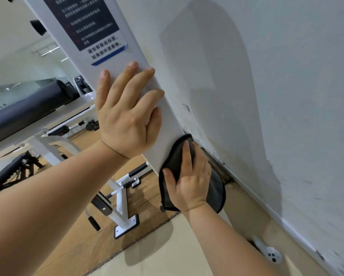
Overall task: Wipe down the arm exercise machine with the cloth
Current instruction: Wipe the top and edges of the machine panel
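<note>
Against the wall: we see the machine's white column (134, 54) standing close to a pale wall (266, 76), with only a narrow gap between them low down.
Sticker: a dark label (87, 24) with white print sits on the column, just above our left hand.
Off to the left: a black padded roller (27, 106), a dark bench (5, 176) below it, and a white frame foot (125, 226) on the brown floor (167, 246).
In the way: the wall and its skirting (266, 204) hem in the column's right edge. A brown fitting (217, 166) sits in that gap, just beside the cloth.
By the skirting: a small white object (270, 254) with dark dots lies on the floor. We cannot tell what it is.
Left hand (125, 116): open, with fingers straight and spread and the palm flat on the column.
Right hand (189, 180): open, with fingers stretched out and pressing the cloth flat against the lower column. No finger curls round it.
Cloth (217, 192): dark grey with black edging, spread under our right hand on the lower column. It shows past the hand on both sides and lies below and to the right of our left hand, near its wrist but apart from it.
</note>
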